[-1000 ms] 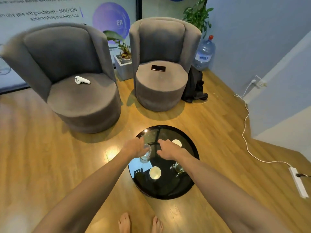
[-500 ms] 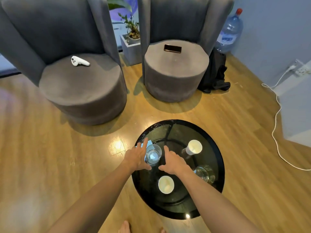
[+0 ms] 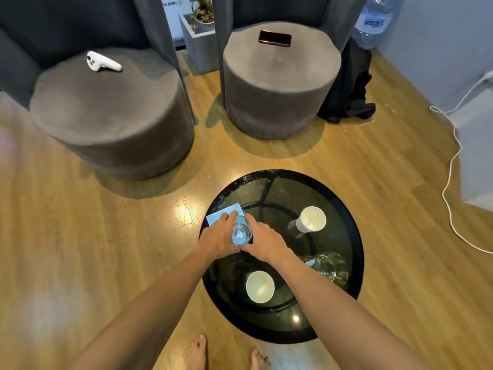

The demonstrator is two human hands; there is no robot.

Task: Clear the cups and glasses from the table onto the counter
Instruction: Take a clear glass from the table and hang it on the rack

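Setting: office lounge or waiting corner. Evidence: two matching grey upholstered tub chairs (image 3: 112, 108) on wood-laminate floor (image 3: 80, 236), low round black glass table (image 3: 354, 236), printed banner partly visible behind a potted plant (image 3: 204, 12), large water-dispenser bottle (image 3: 373, 20) against the wall.

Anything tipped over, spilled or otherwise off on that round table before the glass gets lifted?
Nothing spilled that I can see. Both paper cups stand upright, and the second glass by the right forearm appears upright too. Both hands close around the glass, beside a pale blue napkin near the table's far-left edge.
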